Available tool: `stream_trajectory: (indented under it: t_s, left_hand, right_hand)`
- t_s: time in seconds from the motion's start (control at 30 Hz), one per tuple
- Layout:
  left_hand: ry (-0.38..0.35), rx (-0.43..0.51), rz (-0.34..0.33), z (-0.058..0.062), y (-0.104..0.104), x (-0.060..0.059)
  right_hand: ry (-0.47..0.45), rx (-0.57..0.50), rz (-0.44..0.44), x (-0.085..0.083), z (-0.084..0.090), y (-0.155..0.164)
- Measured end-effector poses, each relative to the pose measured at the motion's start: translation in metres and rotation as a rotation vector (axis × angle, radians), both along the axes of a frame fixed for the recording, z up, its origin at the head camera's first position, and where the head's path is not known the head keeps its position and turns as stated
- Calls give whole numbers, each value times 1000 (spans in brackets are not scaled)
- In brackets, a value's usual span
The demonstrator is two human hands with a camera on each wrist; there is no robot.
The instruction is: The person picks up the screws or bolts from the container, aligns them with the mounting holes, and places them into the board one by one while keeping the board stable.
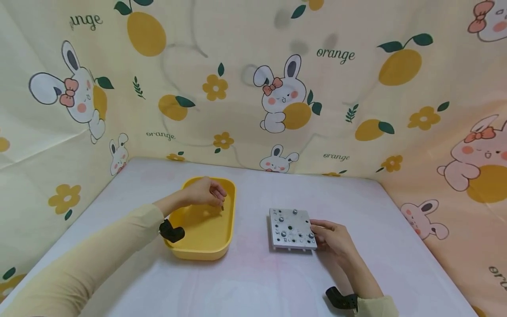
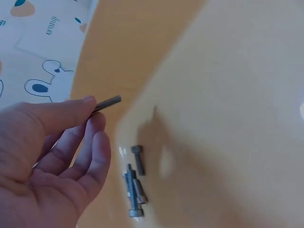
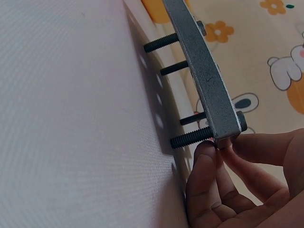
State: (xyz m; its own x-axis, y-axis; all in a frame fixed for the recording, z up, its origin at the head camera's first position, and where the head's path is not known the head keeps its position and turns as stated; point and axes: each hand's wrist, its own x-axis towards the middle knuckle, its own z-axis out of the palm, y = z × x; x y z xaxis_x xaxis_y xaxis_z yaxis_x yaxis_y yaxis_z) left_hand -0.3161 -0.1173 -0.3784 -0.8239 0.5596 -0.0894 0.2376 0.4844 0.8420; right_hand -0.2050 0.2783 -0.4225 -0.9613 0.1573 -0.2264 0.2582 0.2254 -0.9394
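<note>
The left hand [image 1: 203, 192] hovers over the far end of the yellow tray [image 1: 227, 235] and pinches a small screw [image 2: 107, 103] between thumb and fingertips, its threaded end poking out past the thumb. More loose screws [image 2: 134, 190] lie on the tray floor just below. Toward the right edge of the table [image 1: 253, 281], the right hand [image 1: 334, 240] holds the grey metal plate [image 1: 291, 229] by its near right corner — thumb and fingers pinch the plate's edge there. The plate stands off the table on the black screws [image 3: 190, 138] already through it.

The pinched screw looks light, stiff and smooth, so it could roll or slip from a loose grip — best held near the head, leaving the thread free. The plate seems rigid and fairly heavy; its edges give a steady hold.
</note>
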Motion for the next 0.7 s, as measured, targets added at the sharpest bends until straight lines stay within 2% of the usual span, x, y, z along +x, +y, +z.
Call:
stream_trajectory:
  t_s: [0.2, 0.33, 0.5, 0.7]
  left_hand:
    - [122, 32, 32, 11, 13, 0]
    - [167, 99, 56, 22, 26, 1]
    - [156, 173, 58, 28, 50, 4]
    - [81, 240, 7, 25, 84, 12]
  right_hand:
    - [-3, -9, -1, 2, -2, 4]
    - [2, 0, -2, 1, -1, 5]
    - [2, -5, -10, -1, -1, 5]
    - [1, -11, -14, -2, -3, 4]
